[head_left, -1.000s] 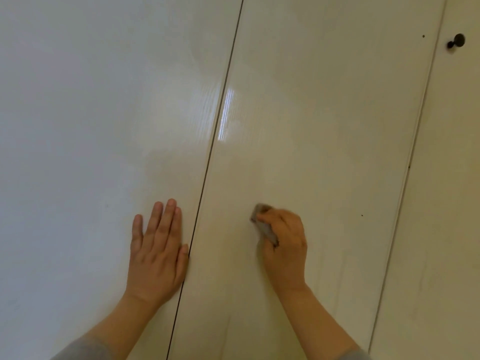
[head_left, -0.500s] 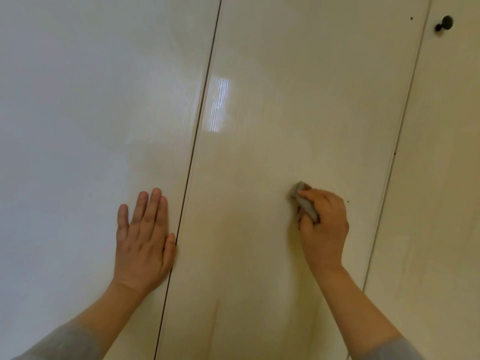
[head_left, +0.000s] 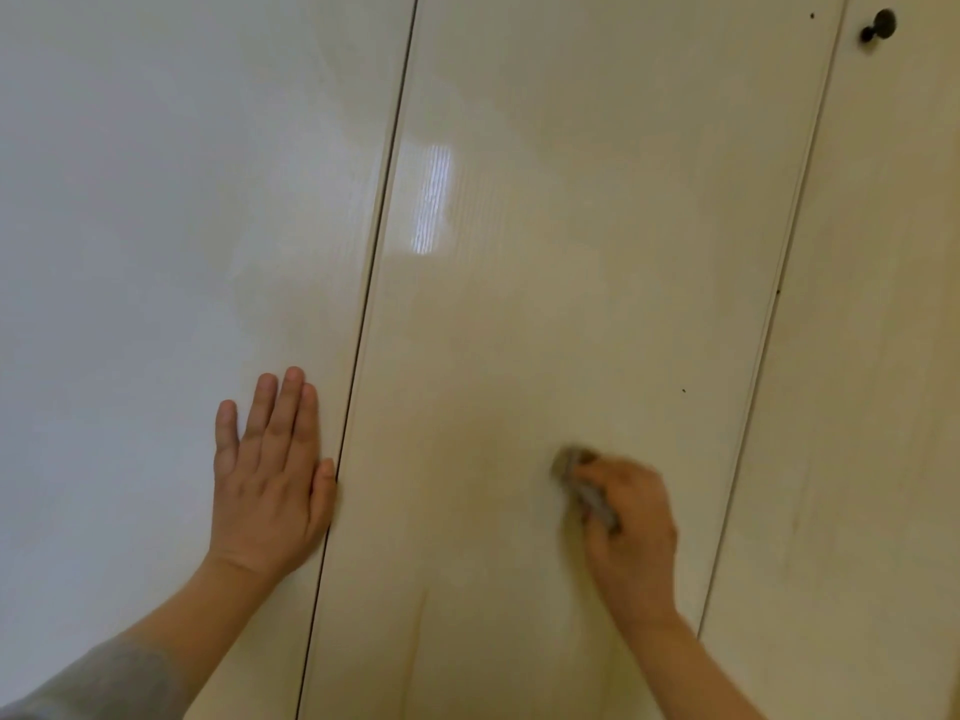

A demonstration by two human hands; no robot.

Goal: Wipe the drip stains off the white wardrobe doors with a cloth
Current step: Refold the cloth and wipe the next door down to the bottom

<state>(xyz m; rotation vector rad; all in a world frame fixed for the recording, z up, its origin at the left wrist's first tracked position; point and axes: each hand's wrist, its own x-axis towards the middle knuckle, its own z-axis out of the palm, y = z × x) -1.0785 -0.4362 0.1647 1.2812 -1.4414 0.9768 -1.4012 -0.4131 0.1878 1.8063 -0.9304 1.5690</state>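
The glossy white middle wardrobe door point(head_left: 571, 278) fills the centre of the view, and I take it as the reference for all places. To the left of it, across a thin dark seam point(head_left: 371, 283), is the glossy white left wardrobe door point(head_left: 156, 252). To the right of it, across a paler second seam point(head_left: 779, 283), is the white right wardrobe door point(head_left: 883, 381), which shows some faint dull vertical marks. On the upper part of the middle door, close to its left edge, there is a bright rectangular reflection of light point(head_left: 434, 200). In its lower part, a faint brownish vertical drip streak point(head_left: 418, 636) runs downward.

The left hand point(head_left: 270, 485) lies flat on the left door, just beside the left edge of the middle door. Its fingers are straight and close together, it grasps nothing, and the thumb touches the dark seam. Its forearm ends in a grey sleeve point(head_left: 104, 683).

The right hand point(head_left: 631, 522) is on the lower right part of the middle door and looks blurred. Its fingers are curled around a small folded grey cloth point(head_left: 587, 491) and hold it against the door surface. The cloth is to the right of the drip streak and apart from it.

A small round dark knob point(head_left: 880, 24) sits on the right door, near the top right of the middle door. 1 tiny dark speck point(head_left: 683, 390) is on the middle door, above the right hand.
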